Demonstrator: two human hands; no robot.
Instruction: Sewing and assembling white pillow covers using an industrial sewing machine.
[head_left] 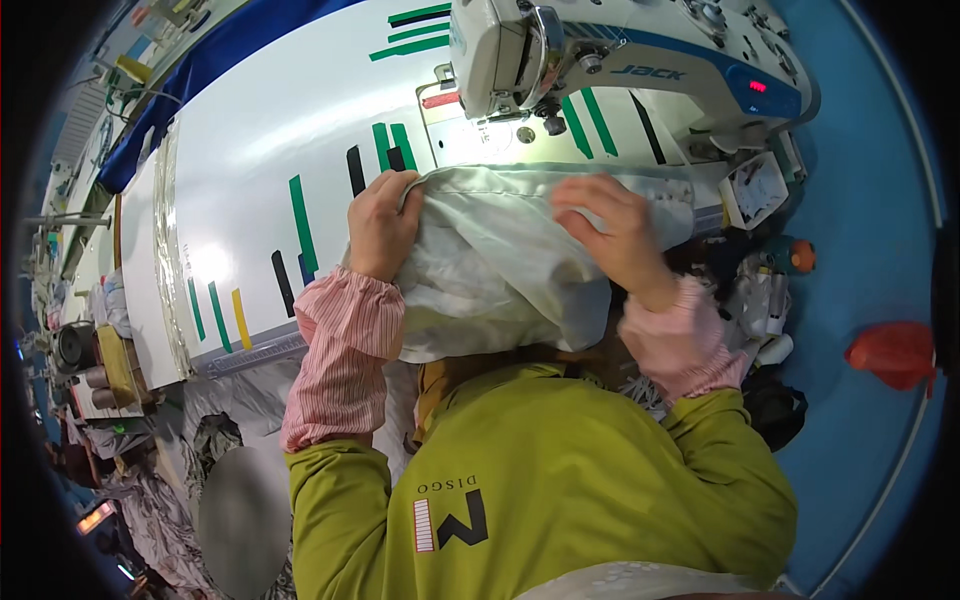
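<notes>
A pale, nearly white piece of fabric (480, 260) lies bunched over the table's front edge, its seamed upper edge just below the needle area of the sewing machine (560, 60). At the left end of that edge, my left hand (385, 222) pinches the cloth between thumb and fingers. Over the right part of the fabric hovers my right hand (615, 235), somewhat blurred, its thumb and fingers apart. Whether its fingertips touch the cloth is hard to make out. The lower part of the fabric hangs toward my lap.
Green, black and yellow tape strips (302, 225) mark the white tabletop (240, 130). A small white box (755, 188) with bits inside sits at the table's right end. Grey cloth (235, 385) heaps at the lower left, and a red bag (890, 355) lies far right.
</notes>
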